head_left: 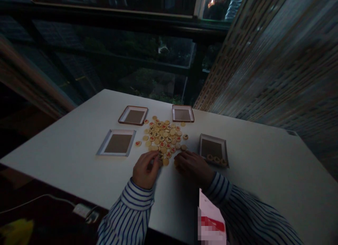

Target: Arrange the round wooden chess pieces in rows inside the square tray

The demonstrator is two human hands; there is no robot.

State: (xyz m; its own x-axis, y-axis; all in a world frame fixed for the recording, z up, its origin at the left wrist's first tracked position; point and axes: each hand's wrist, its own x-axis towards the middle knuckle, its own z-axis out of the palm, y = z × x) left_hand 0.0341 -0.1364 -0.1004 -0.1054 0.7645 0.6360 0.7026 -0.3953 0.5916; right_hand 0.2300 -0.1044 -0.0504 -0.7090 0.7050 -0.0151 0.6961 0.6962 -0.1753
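Dim room, plain white tabletop (66, 142). Round pale-yellow discs (165, 134) heaped mid-table. Left hand (147, 168): narrow pinch at the near edge; right hand (194, 167) curled beside it. Can't tell if either holds one. Lift by rims, don't shove neighbours. Red/black characters (168, 145) illegible.

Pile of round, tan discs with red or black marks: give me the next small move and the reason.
Probably the right hand should carry one disc from the pile to the brown-floored rectangular tray on the right: the hand is at the pile's near edge, close to that tray, where three discs line the near side.
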